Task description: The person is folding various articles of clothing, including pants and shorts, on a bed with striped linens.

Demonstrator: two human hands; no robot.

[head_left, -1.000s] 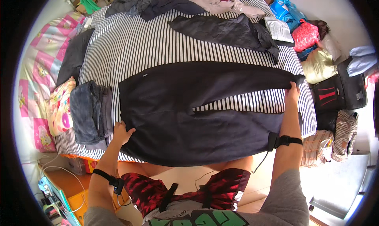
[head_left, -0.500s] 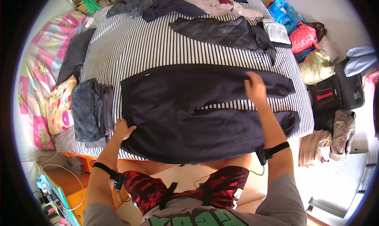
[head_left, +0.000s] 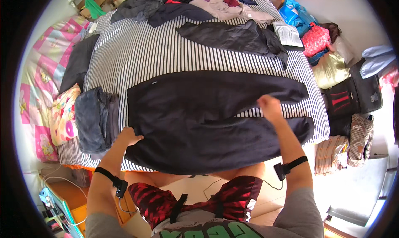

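A pair of black trousers [head_left: 187,130] lies spread flat on the striped bed sheet [head_left: 137,50], waistband to the left and legs to the right. At the near end of the waistband, my left hand [head_left: 129,137] is closed on the fabric; its thumb points right and most of its fingers are hidden. My right hand [head_left: 271,109] is over the gap between the two legs, by the far leg's inner edge. Its slightly blurred fingers look curled in, and nothing shows in them. Some creases run across the crotch.
Folded grey clothes [head_left: 93,119] sit left of the waistband, beside a patterned pillow [head_left: 65,117]. Beyond the trousers lie another dark garment [head_left: 232,36] and a heap of clothes [head_left: 178,5]. Bags [head_left: 343,100] stand along the bed's right side.
My right hand has moved nearer to me, from the far leg to the gap, and its fingers have curled. The gap's inner end has narrowed. My left hand stays at the waistband.
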